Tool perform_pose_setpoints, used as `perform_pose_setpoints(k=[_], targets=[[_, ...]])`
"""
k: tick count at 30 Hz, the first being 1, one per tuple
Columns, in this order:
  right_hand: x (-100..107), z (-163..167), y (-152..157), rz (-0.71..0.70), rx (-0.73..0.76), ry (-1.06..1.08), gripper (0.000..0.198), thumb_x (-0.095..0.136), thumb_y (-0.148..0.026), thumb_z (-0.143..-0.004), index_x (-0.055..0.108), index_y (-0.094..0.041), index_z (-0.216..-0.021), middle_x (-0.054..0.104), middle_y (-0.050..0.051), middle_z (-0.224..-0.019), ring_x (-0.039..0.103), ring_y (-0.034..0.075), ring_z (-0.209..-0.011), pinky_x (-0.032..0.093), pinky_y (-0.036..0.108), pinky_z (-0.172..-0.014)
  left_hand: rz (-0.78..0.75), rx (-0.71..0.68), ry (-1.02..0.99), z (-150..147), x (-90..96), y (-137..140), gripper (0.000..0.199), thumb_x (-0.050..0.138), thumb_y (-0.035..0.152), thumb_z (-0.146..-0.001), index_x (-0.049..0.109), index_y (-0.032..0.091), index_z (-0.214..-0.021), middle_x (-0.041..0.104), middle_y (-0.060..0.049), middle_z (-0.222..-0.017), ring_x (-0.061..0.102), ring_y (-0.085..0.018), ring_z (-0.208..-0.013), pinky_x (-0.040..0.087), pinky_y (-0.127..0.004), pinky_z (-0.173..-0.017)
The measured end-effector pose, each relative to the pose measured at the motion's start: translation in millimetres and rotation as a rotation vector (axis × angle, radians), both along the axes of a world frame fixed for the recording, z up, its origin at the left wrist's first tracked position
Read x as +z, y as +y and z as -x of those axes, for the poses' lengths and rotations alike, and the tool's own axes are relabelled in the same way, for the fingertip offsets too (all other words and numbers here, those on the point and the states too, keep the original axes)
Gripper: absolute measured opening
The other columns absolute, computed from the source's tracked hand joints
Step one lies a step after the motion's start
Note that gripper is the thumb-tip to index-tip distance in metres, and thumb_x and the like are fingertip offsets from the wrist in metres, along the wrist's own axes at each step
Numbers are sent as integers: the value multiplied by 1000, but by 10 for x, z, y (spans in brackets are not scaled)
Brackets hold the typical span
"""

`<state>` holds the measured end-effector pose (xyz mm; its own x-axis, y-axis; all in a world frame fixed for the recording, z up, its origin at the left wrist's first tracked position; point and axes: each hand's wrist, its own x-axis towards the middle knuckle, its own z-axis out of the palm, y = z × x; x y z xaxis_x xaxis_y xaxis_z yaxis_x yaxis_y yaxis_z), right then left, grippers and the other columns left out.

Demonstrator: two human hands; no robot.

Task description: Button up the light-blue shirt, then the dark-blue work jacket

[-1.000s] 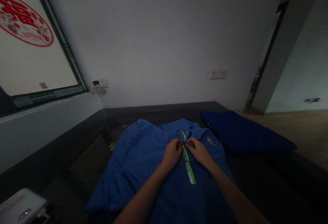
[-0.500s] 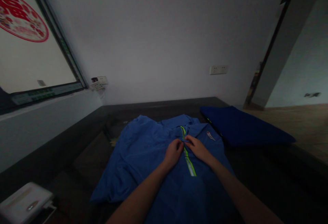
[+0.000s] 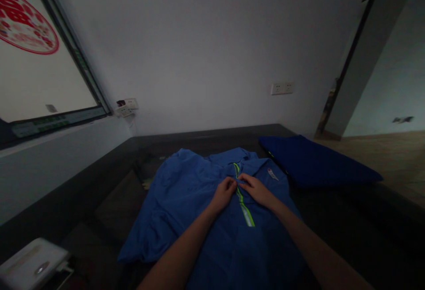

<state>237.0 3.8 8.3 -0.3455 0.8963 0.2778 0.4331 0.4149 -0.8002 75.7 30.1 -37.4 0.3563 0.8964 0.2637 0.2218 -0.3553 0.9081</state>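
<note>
A blue work jacket [image 3: 186, 192] lies spread on a dark table, its collar towards the wall. A yellow-green and silver reflective strip [image 3: 246, 214] runs down its front, and a small badge [image 3: 272, 174] sits on the right chest. My left hand [image 3: 225, 192] pinches the fabric at the front edge, just left of the strip. Close beside it, my right hand [image 3: 255, 189] is closed on the same edge from the right. The fingertips of both nearly meet; the exact bit of cloth between them is too small to make out.
A folded dark blue cloth item [image 3: 318, 161] lies on the table [image 3: 206, 136] at the back right. At the front left stands a white box-like device [image 3: 33, 261]. Wall sockets [image 3: 282, 88] are set above the table's far edge, and a window [image 3: 43, 73] is at left.
Both hands stay at the same spot on the jacket's front, with only slight finger movement. The view has shifted a little.
</note>
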Motion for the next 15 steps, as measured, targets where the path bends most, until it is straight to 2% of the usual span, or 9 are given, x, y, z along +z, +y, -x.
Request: perform_pose_setpoints(k=[3, 7, 15], targets=[[-2, 1, 11, 10, 10, 26, 11, 46, -24, -84, 55, -19, -87, 61, 2, -86, 56, 17, -84, 43, 28, -78, 38, -44, -71, 9, -30, 32, 27, 47, 40, -86, 53, 15, -84, 49, 2, -71, 45, -12, -66, 37, -23, -62], [-29, 14, 16, -4, 6, 39, 9, 47, -25, -83, 54, -19, -84, 59, 1, -81, 55, 17, -79, 42, 27, -73, 51, -35, -90, 5, -37, 47, 28, 51, 44, -82, 51, 16, -80, 46, 3, -68, 42, -11, -64, 35, -23, -61], [-55, 19, 10, -59, -81, -43, 16, 46, -31, -86, 54, -19, -82, 62, 1, -79, 56, 16, -73, 41, 27, -68, 14, 3, -91, -15, 54, -11, 23, 53, 38, -79, 49, 16, -72, 42, 5, -63, 38, -10, -59, 30, -22, -56]])
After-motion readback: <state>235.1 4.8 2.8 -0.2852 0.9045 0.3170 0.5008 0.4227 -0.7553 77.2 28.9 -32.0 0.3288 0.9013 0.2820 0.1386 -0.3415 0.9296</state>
